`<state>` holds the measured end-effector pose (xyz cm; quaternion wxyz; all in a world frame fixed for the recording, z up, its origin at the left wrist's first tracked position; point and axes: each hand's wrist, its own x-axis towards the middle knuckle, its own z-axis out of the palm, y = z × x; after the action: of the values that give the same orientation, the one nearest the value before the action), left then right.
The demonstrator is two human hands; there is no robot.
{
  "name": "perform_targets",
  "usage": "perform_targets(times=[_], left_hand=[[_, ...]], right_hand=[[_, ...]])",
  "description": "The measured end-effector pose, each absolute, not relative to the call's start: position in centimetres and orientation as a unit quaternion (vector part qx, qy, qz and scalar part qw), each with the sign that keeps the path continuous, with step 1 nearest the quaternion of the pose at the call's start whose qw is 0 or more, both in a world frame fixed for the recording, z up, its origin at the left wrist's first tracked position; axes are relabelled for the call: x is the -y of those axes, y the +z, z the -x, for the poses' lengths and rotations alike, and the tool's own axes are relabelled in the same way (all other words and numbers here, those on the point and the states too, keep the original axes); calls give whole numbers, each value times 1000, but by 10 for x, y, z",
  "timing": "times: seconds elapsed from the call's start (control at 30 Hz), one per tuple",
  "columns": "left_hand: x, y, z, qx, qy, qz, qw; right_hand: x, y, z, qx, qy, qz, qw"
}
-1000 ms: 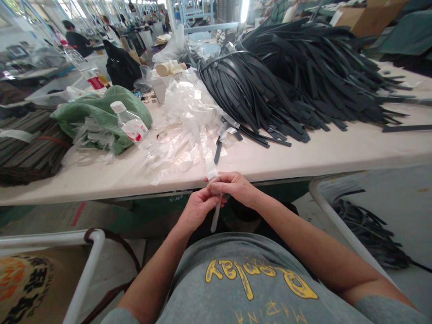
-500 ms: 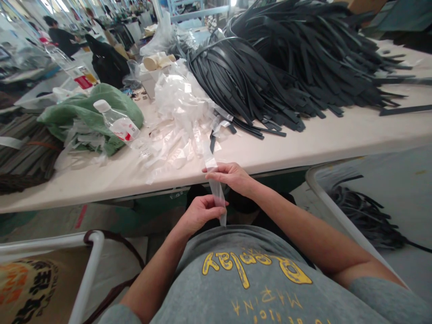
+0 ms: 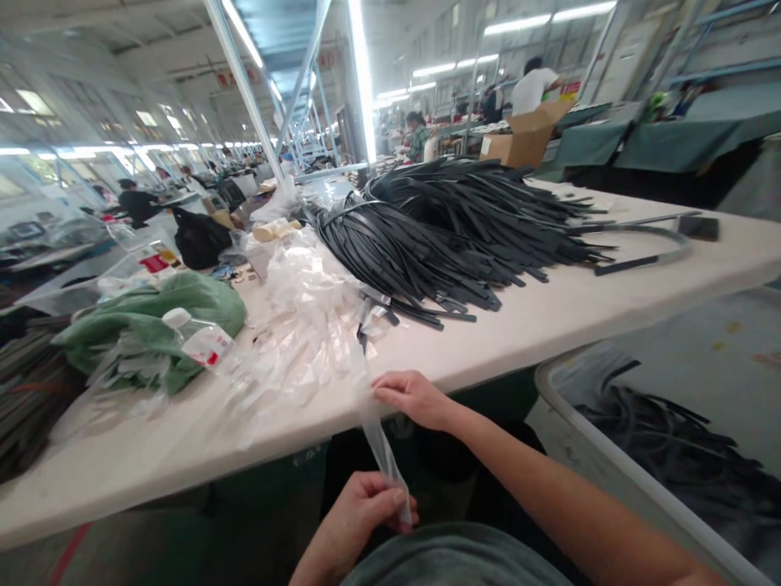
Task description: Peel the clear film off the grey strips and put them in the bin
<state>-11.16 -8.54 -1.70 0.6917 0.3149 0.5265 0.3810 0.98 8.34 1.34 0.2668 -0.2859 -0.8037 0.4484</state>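
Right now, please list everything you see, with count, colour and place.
Table: one, pale, across the middle
Straps: many, black, heaped on the table's far side
Loose plastic: many strips, clear, left of the straps
Bottle: one, clear, white cap, before the cloth
Cloth: one, green, table's left
Bundle: one, dark, far left
Bag-like thing: one, black, behind the cloth
Carton: one, brown, behind the straps
Bin: one, whitish, lower right, dark strips inside
Light tubes: several, white, overhead
Co-workers: several, mixed clothing, background
Held strip: one, clear, between the hands
Shirt: one, grey, bottom
Left hand: one, bare, bottom centre, fingers on the strip's lower end
Right hand: one, bare, table edge, fingers at the strip, grip blurred
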Motion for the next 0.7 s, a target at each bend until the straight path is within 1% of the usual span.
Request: perform_targets(times=[0.13,0.2,0.3,0.4,0.5,0.6,0.7], left_hand=[[85,-24,108,-506,468,-210,694],[82,-29,107,-481,517,-179,685],[76,-35,104,-456,572,-135,668],[69,-33,100,-457,593,-91,657],[62,-25,97,-470,583,-55,661],[54,-16,96,-466,585,-38,663],[42,-11,94,-444,605,-35,660]], right_hand=[[-147,13,-45,811,274,434,281],[-176,9,-58,804,198,499,255],[-203,1,-66,806,124,543,198],[-213,0,-62,808,84,561,160],[-218,8,-61,800,69,578,146],[-221,22,-73,784,71,597,155],[-214,36,-105,763,77,615,185]])
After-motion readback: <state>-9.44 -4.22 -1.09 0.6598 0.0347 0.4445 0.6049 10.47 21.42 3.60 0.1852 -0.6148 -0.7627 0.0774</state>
